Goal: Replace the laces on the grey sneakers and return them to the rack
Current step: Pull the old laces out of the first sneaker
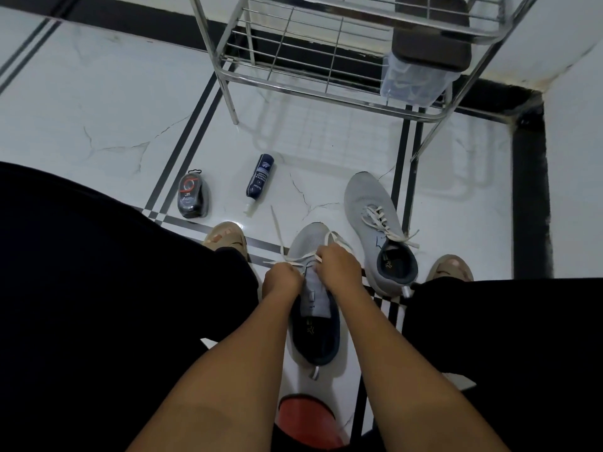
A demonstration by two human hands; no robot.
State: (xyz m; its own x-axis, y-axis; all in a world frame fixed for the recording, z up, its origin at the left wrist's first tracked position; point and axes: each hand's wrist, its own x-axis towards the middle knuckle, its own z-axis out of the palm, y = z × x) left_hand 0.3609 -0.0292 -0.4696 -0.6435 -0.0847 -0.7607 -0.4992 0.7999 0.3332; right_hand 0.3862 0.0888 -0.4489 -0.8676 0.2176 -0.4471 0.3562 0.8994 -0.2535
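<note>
Grey sneaker (313, 308) toe-away, lengthwise from viewer, lace (277, 228) pinched by both hands

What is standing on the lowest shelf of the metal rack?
On the lowest shelf of the metal rack stands a clear plastic box, at its right end. A dark brown block above covers the box's top, and its contents are too blurred to tell.

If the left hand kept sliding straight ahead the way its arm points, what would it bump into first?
Probably the white lace it pinches, then bare floor; the dark blue bottle lies further along, though depth is uncertain.
</note>
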